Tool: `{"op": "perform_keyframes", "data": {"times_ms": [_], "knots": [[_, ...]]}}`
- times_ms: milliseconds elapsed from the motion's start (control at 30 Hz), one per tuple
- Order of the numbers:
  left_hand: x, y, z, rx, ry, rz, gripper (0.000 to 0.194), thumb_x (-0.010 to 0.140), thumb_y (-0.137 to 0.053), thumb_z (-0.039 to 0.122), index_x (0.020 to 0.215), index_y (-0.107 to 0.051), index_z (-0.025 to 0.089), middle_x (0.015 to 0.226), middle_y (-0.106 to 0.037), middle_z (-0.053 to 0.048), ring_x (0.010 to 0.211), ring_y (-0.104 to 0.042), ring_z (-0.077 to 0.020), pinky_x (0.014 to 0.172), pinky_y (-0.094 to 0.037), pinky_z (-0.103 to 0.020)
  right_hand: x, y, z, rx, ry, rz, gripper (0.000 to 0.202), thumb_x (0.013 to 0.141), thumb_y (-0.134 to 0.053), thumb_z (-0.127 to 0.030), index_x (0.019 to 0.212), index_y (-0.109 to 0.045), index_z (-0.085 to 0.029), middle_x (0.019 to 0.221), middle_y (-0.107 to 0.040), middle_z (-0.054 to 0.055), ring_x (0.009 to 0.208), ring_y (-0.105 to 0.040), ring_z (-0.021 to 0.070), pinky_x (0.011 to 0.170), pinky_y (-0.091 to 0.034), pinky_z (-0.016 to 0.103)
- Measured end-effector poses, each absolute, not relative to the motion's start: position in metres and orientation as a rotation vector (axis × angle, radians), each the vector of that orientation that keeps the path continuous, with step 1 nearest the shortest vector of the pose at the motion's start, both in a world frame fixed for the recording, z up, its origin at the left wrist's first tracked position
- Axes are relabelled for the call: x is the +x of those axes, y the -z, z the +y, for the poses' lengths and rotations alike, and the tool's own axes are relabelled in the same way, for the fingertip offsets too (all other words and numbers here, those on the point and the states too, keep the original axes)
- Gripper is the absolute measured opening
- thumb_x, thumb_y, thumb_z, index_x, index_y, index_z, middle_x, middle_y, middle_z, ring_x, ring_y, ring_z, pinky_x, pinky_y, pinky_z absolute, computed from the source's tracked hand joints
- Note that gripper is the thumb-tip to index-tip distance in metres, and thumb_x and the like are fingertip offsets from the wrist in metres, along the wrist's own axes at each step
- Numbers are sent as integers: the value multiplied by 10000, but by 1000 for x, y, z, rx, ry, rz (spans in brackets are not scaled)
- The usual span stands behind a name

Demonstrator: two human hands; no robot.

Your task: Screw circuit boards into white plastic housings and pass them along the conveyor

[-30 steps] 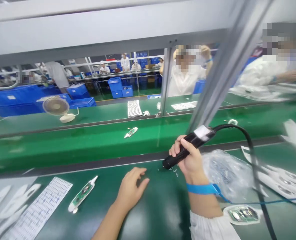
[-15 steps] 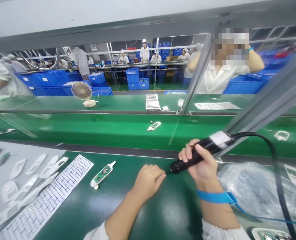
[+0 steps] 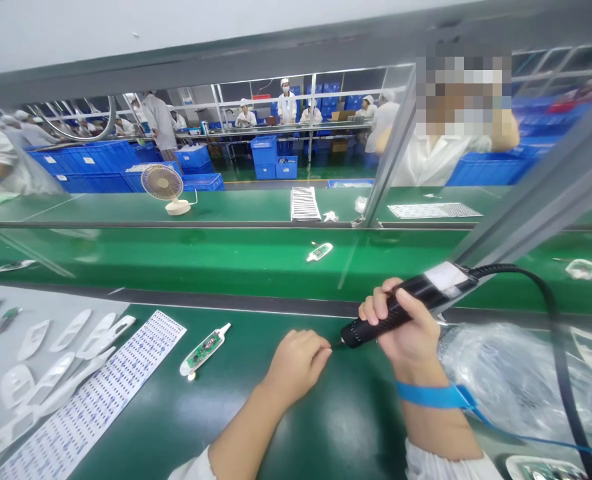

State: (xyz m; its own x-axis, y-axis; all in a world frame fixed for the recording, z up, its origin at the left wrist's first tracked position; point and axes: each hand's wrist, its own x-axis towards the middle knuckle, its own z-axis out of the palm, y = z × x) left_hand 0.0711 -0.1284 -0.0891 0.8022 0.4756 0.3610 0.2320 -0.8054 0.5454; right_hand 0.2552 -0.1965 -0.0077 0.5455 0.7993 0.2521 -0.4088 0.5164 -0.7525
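Note:
My right hand (image 3: 409,327) is wrapped round a black electric screwdriver (image 3: 411,300), which is tilted with its nose down to the left. At the tip of its thin bit, the fingers of my left hand (image 3: 299,360) are pinched together; what they hold is too small or hidden to make out. Left of that hand, a white housing with a green circuit board (image 3: 206,350) lies on the dark green bench (image 3: 246,413). A small round part sits at its lower end.
White plastic shells (image 3: 51,380) lie at left beside a printed label sheet (image 3: 96,393). A clear plastic bag (image 3: 506,373) is at right, near the screwdriver's cable (image 3: 551,307). Behind the bench, the green conveyor belt (image 3: 216,260) carries another board housing (image 3: 319,252). A metal post (image 3: 526,160) slants at right.
The housing and the white ring-shaped part on the belt have moved a little to the right. Both my hands and the screwdriver stay nearly where they were.

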Motion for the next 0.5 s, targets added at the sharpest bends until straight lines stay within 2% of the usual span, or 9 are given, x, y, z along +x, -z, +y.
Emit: {"op": "perform_keyframes", "data": {"times_ms": [500], "knots": [[70,83,-130,2460,-659,532,197,1005,-465,239,893,-620,192,854,-684,-3,773,-608,-168,717,-356,-315,258,8,-197,-684,-785,-597,170,757,-704,-387,784,-651,-227,493,-487,-40,435,-476,130,503,-435,266]]}}
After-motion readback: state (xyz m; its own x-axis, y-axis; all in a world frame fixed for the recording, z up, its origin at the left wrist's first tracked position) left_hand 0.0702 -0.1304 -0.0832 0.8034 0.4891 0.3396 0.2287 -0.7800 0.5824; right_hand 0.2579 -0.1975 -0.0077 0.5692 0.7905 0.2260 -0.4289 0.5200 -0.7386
